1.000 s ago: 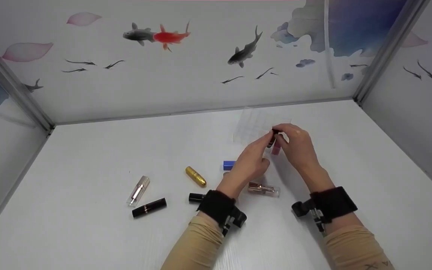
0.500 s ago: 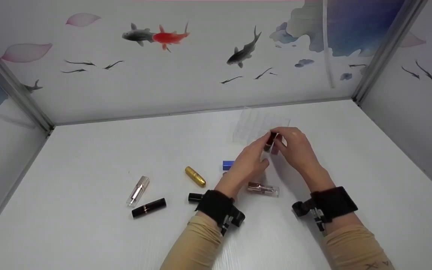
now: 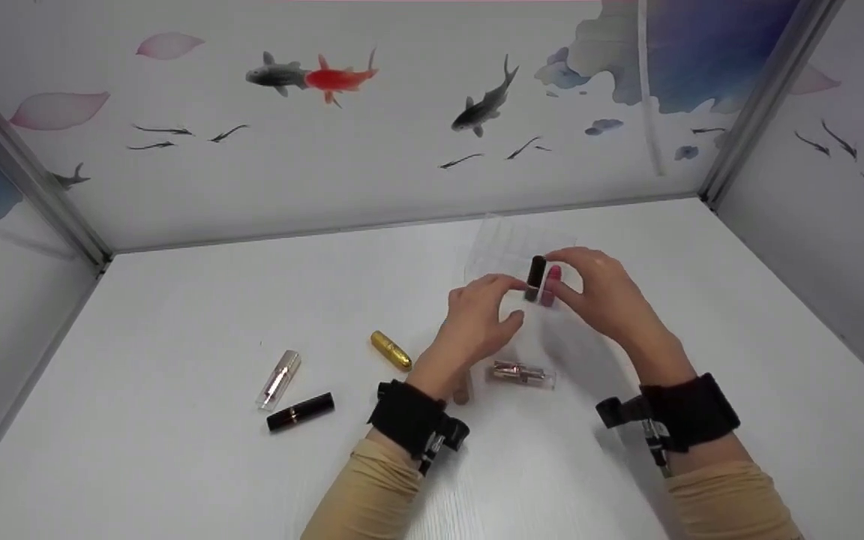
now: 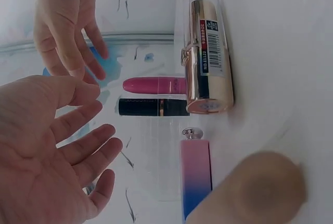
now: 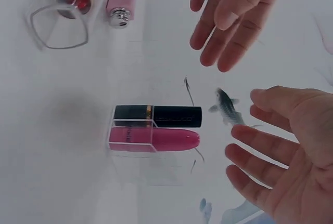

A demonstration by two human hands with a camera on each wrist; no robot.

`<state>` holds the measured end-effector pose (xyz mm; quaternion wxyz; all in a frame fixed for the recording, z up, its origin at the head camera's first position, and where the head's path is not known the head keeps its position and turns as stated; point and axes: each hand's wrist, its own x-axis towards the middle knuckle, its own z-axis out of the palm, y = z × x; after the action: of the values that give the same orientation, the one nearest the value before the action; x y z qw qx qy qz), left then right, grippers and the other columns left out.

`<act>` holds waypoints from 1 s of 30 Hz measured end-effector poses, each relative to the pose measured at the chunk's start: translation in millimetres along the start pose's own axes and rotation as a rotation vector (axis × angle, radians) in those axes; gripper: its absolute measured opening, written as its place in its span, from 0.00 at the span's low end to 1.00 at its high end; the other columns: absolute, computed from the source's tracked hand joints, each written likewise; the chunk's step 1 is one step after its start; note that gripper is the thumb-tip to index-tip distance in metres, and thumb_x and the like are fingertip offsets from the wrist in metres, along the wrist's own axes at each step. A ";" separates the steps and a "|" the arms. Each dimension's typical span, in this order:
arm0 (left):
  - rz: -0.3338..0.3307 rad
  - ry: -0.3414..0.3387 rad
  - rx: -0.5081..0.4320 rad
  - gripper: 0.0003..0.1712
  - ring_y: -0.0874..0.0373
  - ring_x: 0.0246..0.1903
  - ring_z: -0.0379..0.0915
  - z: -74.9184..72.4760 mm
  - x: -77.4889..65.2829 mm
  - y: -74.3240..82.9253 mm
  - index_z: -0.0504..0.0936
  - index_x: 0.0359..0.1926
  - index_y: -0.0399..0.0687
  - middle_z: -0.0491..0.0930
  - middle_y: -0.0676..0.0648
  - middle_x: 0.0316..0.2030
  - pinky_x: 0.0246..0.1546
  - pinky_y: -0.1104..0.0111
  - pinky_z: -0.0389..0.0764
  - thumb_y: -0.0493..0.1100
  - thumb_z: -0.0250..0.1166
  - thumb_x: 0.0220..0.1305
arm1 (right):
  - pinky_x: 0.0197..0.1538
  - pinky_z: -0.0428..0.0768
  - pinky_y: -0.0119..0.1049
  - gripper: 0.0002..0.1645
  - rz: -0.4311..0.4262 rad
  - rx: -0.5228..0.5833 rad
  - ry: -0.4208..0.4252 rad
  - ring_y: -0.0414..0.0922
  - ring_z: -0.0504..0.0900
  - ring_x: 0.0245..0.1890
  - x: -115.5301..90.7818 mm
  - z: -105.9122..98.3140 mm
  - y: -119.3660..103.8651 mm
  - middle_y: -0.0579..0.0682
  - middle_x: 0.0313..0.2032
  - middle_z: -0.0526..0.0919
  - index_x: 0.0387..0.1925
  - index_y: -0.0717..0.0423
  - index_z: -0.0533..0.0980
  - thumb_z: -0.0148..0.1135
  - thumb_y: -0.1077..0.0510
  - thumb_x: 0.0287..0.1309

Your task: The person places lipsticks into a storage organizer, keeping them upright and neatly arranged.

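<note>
By the case's near side, the left hand is held with fingers apart. Within its near edge, between the hands, a gold-banded black lipstick and a round-tipped pink lipstick are stood upright. Right of the case, the right hand is held, fingers parted.

Your left hand hung just left of the standing black lipstick, thumb spread from loosely bent fingers; your right hand hung just right, fingers relaxed, slightly bent. Both were clear of it. Your left forearm and right forearm slanted inward toward it from the near side.
</note>
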<state>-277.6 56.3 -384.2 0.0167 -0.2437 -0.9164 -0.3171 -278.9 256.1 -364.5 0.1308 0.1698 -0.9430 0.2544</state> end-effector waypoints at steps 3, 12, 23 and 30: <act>-0.012 -0.022 0.095 0.21 0.52 0.64 0.72 -5.7 -6.8 0.9 0.78 0.61 0.56 0.78 0.50 0.63 0.63 0.55 0.70 0.48 0.63 0.69 | 0.62 0.77 0.58 0.20 -0.053 -0.011 -0.143 0.60 0.80 0.56 -5.7 -5.5 -5.0 0.62 0.51 0.84 0.55 0.64 0.78 0.65 0.64 0.61; 0.050 -0.130 0.314 0.19 0.52 0.54 0.79 -11.6 -26.2 10.6 0.81 0.57 0.56 0.84 0.50 0.53 0.57 0.57 0.76 0.48 0.67 0.65 | 0.55 0.81 0.54 0.22 -0.049 -0.061 -0.479 0.58 0.82 0.50 -20.2 -6.0 -12.2 0.61 0.50 0.85 0.54 0.65 0.78 0.68 0.63 0.58; 0.004 -0.253 0.457 0.12 0.55 0.42 0.83 9.6 -31.1 17.1 0.85 0.48 0.49 0.85 0.49 0.43 0.38 0.60 0.86 0.41 0.68 0.63 | 0.38 0.78 0.35 0.17 0.001 -0.071 -0.660 0.40 0.79 0.32 -23.7 17.2 -21.7 0.49 0.32 0.85 0.40 0.58 0.80 0.75 0.58 0.49; -0.093 -0.306 0.433 0.12 0.56 0.46 0.82 19.4 -31.0 15.5 0.83 0.48 0.52 0.84 0.50 0.47 0.47 0.46 0.82 0.40 0.67 0.63 | 0.34 0.74 0.32 0.14 0.001 -0.085 -0.663 0.39 0.73 0.27 -24.7 27.8 -23.8 0.47 0.25 0.80 0.35 0.60 0.79 0.75 0.64 0.45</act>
<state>-240.8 64.8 -396.5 -0.0849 -0.2372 -0.9649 -0.0738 -251.7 228.5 -385.6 -0.1764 0.2373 -0.9441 0.1458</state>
